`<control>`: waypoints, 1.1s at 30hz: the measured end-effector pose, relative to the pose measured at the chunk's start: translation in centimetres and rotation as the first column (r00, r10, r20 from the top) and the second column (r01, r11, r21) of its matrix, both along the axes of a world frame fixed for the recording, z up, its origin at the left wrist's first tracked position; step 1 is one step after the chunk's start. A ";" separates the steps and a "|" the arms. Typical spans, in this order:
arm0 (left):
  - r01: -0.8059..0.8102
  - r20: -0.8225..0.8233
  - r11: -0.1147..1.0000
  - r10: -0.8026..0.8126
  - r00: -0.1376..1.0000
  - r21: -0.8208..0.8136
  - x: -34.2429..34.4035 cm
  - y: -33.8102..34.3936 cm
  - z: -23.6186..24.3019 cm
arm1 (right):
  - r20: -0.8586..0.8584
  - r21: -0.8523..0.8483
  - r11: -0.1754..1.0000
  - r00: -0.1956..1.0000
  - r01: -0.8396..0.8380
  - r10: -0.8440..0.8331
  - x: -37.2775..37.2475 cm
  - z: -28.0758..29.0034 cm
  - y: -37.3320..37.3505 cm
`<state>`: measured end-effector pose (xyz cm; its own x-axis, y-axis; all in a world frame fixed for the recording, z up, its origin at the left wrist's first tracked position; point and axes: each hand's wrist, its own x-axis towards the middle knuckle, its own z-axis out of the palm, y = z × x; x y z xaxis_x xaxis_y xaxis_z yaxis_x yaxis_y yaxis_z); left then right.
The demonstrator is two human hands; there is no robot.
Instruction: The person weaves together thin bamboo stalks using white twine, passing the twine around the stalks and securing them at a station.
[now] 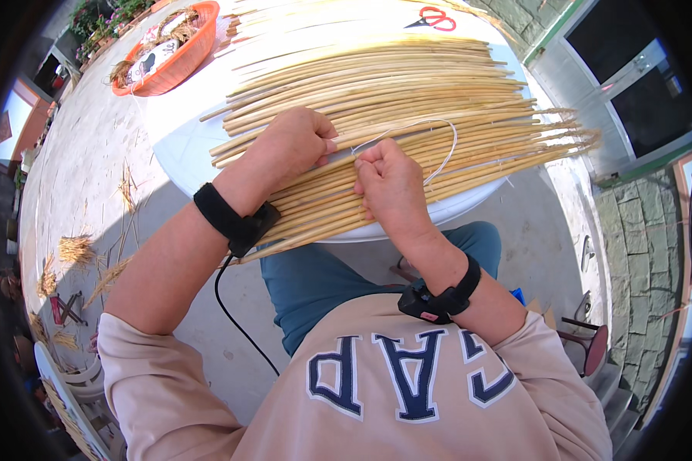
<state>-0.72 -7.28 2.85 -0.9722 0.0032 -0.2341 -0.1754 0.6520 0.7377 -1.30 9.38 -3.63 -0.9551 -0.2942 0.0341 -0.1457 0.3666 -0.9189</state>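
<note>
Pale straw-coloured stalks (pixel 315 217) lie side by side in a mat at the near edge of a white round table (pixel 175 157). My left hand (pixel 304 140) rests over them with its fingers curled in; whatever lies in its grip is hidden. Just to its right, my right hand (pixel 390 183) is closed in a pinch above the same stalks. A thin white cord (pixel 454 137) rises from the stalks between the hands, loops out to the right and runs back to my right hand. The cord's end is hidden by the fingers.
More loose stalks (pixel 377 65) cover the table beyond my hands. Red-handled scissors (pixel 435 18) lie at the far side. An orange basket (pixel 178 67) holding a bag and cord stands at far left. Straw bundles (pixel 75 249) and a folding stool (pixel 68 309) are on the ground.
</note>
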 end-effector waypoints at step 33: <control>0.042 -0.187 0.986 -0.072 0.980 -0.160 1.5 0.5 -0.1 | -0.731 0.439 0.895 0.610 0.076 0.307 -5.2 7.5 1.5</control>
